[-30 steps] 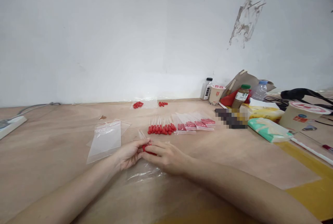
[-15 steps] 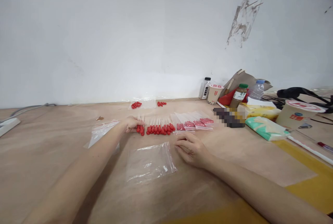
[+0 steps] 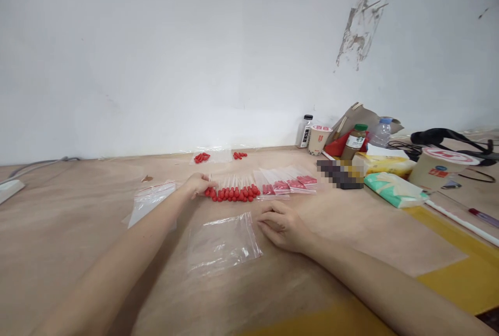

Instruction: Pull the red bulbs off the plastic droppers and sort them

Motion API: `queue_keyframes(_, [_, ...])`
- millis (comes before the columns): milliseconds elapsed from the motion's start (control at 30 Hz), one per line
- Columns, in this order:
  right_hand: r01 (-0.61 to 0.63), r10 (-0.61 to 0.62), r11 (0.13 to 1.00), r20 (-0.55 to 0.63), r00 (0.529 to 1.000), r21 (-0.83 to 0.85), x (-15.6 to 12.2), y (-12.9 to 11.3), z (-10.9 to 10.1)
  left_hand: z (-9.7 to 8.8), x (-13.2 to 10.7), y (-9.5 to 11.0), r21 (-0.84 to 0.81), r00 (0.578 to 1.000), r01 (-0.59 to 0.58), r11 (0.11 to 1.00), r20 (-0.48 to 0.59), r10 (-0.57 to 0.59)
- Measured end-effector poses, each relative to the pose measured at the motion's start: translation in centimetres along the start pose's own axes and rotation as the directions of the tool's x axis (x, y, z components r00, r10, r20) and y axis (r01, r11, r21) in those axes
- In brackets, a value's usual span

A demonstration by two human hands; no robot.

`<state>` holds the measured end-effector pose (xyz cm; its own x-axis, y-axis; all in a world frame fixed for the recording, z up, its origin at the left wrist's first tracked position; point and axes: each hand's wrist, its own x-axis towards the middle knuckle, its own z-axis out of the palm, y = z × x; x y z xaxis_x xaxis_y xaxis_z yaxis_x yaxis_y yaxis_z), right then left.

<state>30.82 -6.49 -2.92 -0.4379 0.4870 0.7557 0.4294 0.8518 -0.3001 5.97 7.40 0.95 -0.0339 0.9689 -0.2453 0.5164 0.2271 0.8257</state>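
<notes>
A row of wooden sticks with red bulb-shaped ends [image 3: 236, 193] lies side by side on the brown paper. My left hand [image 3: 198, 185] is at the left end of this row, its fingers closed on the outermost red-ended sticks; part of them is hidden. Loosely curled and holding nothing visible, my right hand [image 3: 284, 225] rests on the paper with its fingers a little apart. Just left of it lies a clear zip bag [image 3: 222, 242], flat, its red-lined edge facing that hand. Several filled zip bags [image 3: 288, 185] with red contents overlap right of the row.
More zip bags [image 3: 152, 201] lie under my left forearm. Small red pieces [image 3: 201, 157] lie near the wall. To the right stand a paper cup [image 3: 319, 141], a green-capped bottle [image 3: 355, 143], a tissue pack [image 3: 395, 190] and a larger cup [image 3: 440, 169]. A power strip [image 3: 11, 190] sits far left.
The leftmost red-ended sticks, apart from the row before, now lie against it, moved right by my left hand. My right hand stays in place; the view has shifted slightly.
</notes>
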Motion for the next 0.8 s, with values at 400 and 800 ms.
queue_keyframes(400, [-0.009, 0.008, 1.000, 0.037, 0.999, 0.007, 0.0, 0.3, 0.0, -0.8, -1.5, 0.3, 0.219, 0.995, 0.026, 0.975, -0.096, -0.005])
queue_keyframes(800, [-0.011, 0.011, 1.000, 0.089, 0.996, 0.001, -0.2, 0.6, 0.1, -1.6, -1.9, 0.1, 0.362, 0.994, 0.017, 0.932, -0.105, 0.022])
